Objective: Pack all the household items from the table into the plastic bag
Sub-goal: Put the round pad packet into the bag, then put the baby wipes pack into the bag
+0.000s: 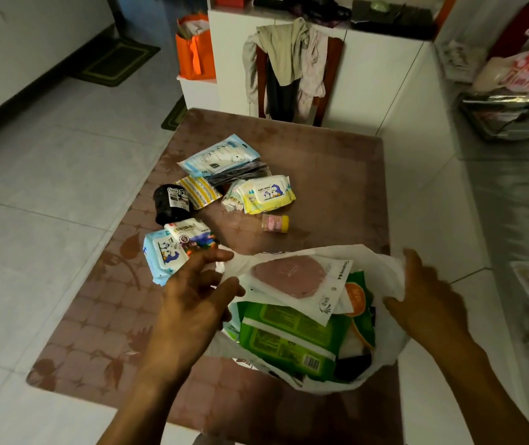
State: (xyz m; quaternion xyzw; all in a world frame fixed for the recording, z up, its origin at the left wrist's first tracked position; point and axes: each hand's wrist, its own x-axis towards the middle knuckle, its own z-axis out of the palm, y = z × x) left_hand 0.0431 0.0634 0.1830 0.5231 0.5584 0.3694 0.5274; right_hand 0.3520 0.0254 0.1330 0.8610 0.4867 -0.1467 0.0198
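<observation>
Room: white tiled floor (48, 175) is surrounding a brown patterned table (321, 155), with a clothes-draped chair (292, 69) standing beyond its far edge.
Plastic bag: a white plastic bag (388, 348) is sitting open at the near right of the table, already carrying a green pack (285, 335) and a white pouch with a pink oval (292, 281).
Right hand: the right hand (423, 293) is pinching the bag's right rim, holding the mouth open.
Left hand: the left hand (195, 293) is hovering with fingers spread wide and gripping nothing, just beside the bag's left rim.
Items waiting: a blue wipes pack (163, 258) and a colourful pack (192, 236) are lying nearest the left hand; a black roll (171, 203), a striped pouch (200, 191), a yellow wipes pack (268, 194), a pale blue mask packet (219, 157) and a small yellow-capped bottle (275, 223) are lying farther back.
</observation>
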